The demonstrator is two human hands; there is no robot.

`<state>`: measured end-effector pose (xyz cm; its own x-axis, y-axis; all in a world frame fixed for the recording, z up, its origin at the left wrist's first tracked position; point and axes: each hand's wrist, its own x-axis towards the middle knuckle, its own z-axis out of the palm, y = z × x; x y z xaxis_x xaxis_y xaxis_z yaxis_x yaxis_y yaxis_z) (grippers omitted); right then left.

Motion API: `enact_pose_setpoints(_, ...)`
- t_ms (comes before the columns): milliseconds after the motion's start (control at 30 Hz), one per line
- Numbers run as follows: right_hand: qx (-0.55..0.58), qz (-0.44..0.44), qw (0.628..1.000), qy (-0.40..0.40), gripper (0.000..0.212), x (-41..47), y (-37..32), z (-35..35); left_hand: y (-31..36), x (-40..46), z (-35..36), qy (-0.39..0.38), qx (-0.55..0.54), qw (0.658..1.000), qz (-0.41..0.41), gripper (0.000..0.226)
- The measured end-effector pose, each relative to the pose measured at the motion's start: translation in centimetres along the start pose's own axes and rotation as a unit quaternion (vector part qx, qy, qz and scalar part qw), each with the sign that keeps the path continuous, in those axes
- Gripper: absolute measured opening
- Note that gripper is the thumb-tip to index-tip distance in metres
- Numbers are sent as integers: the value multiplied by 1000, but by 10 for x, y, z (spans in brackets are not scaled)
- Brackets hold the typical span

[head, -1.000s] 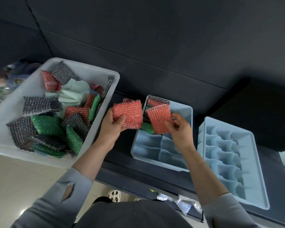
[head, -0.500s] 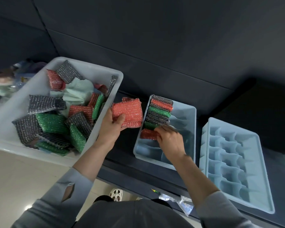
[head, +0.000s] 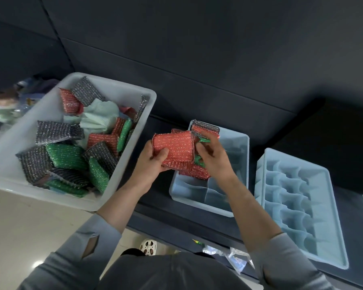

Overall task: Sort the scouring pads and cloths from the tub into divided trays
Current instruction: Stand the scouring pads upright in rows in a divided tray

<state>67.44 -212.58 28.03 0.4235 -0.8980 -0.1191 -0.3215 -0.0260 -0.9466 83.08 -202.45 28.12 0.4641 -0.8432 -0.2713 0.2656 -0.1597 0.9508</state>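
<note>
While the left hand (head: 153,162) grips a red pad (head: 173,148), the right hand (head: 213,158), fingers curled at it, should slot it upright in the tray (head: 242,141).

We see a dark counter (head: 228,105) against a dark panelled wall (head: 197,38). Crumpled clear plastic bags (head: 237,258) and a white perforated shoe (head: 148,246) sit on the beige floor (head: 19,227).

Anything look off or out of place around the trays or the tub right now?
Nothing spilled or damaged. One oddity: the left sleeve has a slit-like hole showing skin. The white tub overhangs the dark counter's edge. The right-hand tray holds nothing; the pads stand in the nearer tray.
</note>
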Motion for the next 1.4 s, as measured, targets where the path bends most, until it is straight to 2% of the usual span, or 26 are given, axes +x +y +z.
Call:
enact_pose_setpoints(100,86,51,994,-36,36,-3,-3,-3,0,0,6,-21,8,1000,-4,27)
enact_pose_setpoints(200,160,104,981,-33,32,-9,-2,-8,-1,-2,9,-22,5,1000,0,27)
enact_pose_setpoints(267,179,115,977,-12,29,-13,3,-13,-2,-1,8,-6,12,1000,10,26)
enact_pose_setpoints(367,144,110,982,54,16,-21,16,-25,0,1,2,34,2,999,30,25)
enact_pose_setpoints(433,54,73,993,74,15,-25,25,-31,4,1,-2,52,-8,998,38,26)
enact_pose_setpoints(500,-124,-8,990,62,22,-29,32,-29,6,0,-6,59,-14,997,45,28)
enact_pose_setpoints(567,-287,-143,946,51,23,-31,35,-22,7,-2,-8,61,-14,997,53,24)
enact_pose_setpoints(633,-396,-236,887,34,24,-28,36,-12,6,-3,-9,62,-11,996,60,21)
enact_pose_setpoints(700,-472,-260,842,27,38,-23,39,0,5,-6,-10,63,-7,996,60,20)
enact_pose_setpoints(800,-514,-259,818,10,55,-21,43,17,2,-8,-12,62,-7,996,57,20)
enact_pose_setpoints(867,-490,-263,831,15,52,-23,46,23,-2,-10,-14,57,-6,997,55,20)
enact_pose_setpoints(933,-410,-263,872,56,38,-26,44,23,-6,-14,-17,45,5,997,55,21)
enact_pose_setpoints(1000,-283,-220,926,118,22,-31,32,17,-13,-16,-18,24,27,998,47,22)
enact_pose_setpoints(1067,-196,-178,955,131,27,-34,18,9,-19,-19,-15,-1,54,998,37,21)
enact_pose_setpoints(1133,-200,-193,958,66,35,-36,8,2,-24,-20,-9,-34,94,994,38,21)
enact_pose_setpoints(1200,-238,-208,949,3,34,-39,5,-2,-28,-21,0,-58,170,982,62,21)
enact_pose_setpoints(1300,-271,-175,946,33,30,-42,10,-13,-35,-22,9,-40,289,950,113,33)
enact_pose_setpoints(1400,-283,-145,946,70,33,-50,21,-27,-48,-23,6,-29,398,912,95,51)
